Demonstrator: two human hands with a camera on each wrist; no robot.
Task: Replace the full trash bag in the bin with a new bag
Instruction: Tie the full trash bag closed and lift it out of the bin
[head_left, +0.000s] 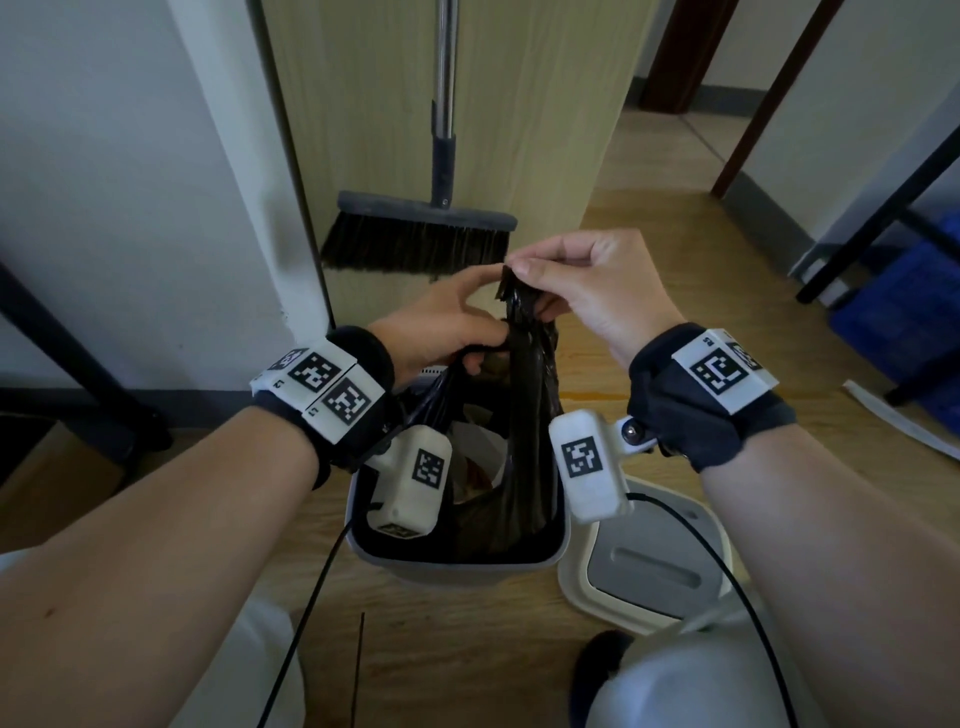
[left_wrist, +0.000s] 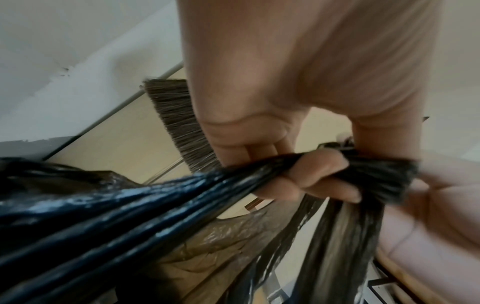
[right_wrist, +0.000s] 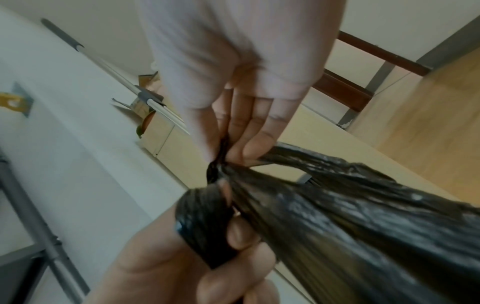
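Frame centre: left hand (head_left: 451, 332) and right hand (head_left: 587, 283) both grasp gathered ends of trash bag (head_left: 524, 457) above bin (head_left: 457, 564). Step: knotting. Next: cinch, lift out.

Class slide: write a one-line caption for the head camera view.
Both hands, left hand and right hand, gather the black trash bag top above the bin.
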